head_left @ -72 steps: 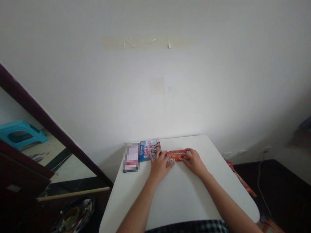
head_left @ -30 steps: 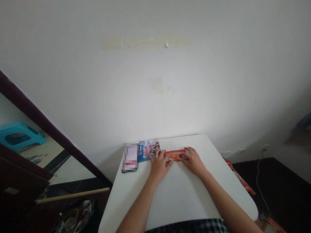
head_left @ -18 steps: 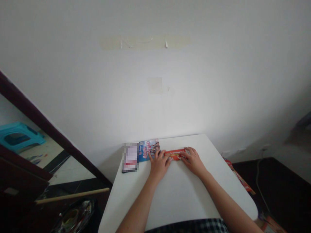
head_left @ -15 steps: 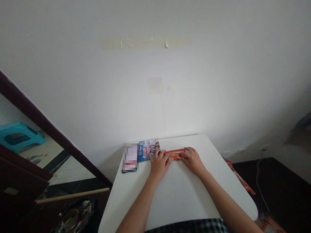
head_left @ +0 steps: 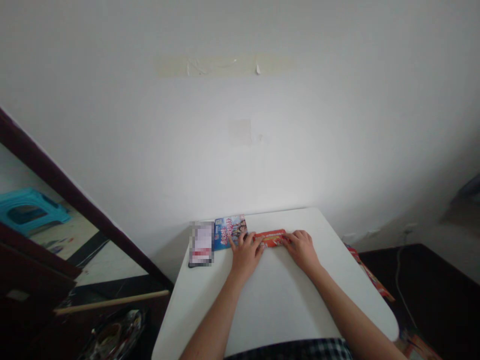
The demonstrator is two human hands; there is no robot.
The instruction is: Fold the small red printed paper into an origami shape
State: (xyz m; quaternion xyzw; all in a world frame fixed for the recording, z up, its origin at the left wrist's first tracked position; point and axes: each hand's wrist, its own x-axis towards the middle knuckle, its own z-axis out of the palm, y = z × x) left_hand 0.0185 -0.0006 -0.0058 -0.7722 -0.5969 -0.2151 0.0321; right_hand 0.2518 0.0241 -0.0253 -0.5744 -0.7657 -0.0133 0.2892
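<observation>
A red-orange printed paper [head_left: 270, 239], perhaps folded or a leaflet, lies flat on the white table [head_left: 277, 300]. My left hand [head_left: 245, 254] rests with fingers spread over its left end and the lower right corner of a blue printed leaflet [head_left: 222, 241]. At the right end of the red paper, my right hand [head_left: 303, 250] has thumb and fingers drawn together on the edge. That hand's fingertips partly hide the corner.
Left of the leaflet lies a phone-like item [head_left: 201, 245], its face pixelated. The table's far edge is against a white wall [head_left: 318, 125]. A dark-framed mirror [head_left: 80, 200] leans at left, above a floor-level bag of clutter [head_left: 116, 332].
My right hand's fingers have drawn together and shifted slightly right to the red paper's end, uncovering more of its print. My left hand stays in place.
</observation>
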